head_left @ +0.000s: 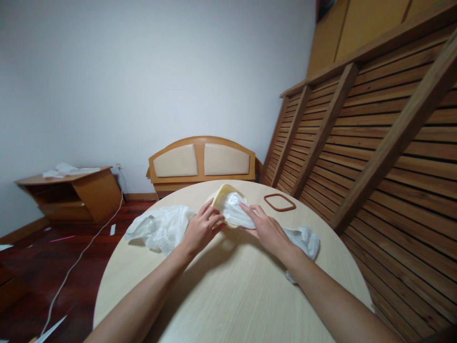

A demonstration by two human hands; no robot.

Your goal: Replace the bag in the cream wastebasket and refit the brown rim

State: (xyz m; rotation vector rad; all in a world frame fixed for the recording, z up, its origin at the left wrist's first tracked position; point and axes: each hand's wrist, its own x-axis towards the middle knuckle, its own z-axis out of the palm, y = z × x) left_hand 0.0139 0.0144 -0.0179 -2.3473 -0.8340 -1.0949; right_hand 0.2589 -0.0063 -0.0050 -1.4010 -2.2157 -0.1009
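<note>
A pale yellow container (222, 195) stands tilted on the round light-wood table (228, 295). My left hand (202, 228) grips its left rim with fingers curled round the edge. My right hand (266, 228) presses a white cloth (235, 212) into the container's inside, fingers closed on the fabric. The cloth trails to the right under my right wrist, its end (307, 238) lying on the table. A crumpled white plastic bag (160, 228) lies just left of my left hand.
A reddish-brown rectangular seal ring (279, 202) lies on the table behind my right hand. A slatted wooden bed frame (374, 143) leans at the right. A headboard (203, 162) stands against the wall, a low wooden stand (71, 190) at left, a white cable (82, 252) on the floor.
</note>
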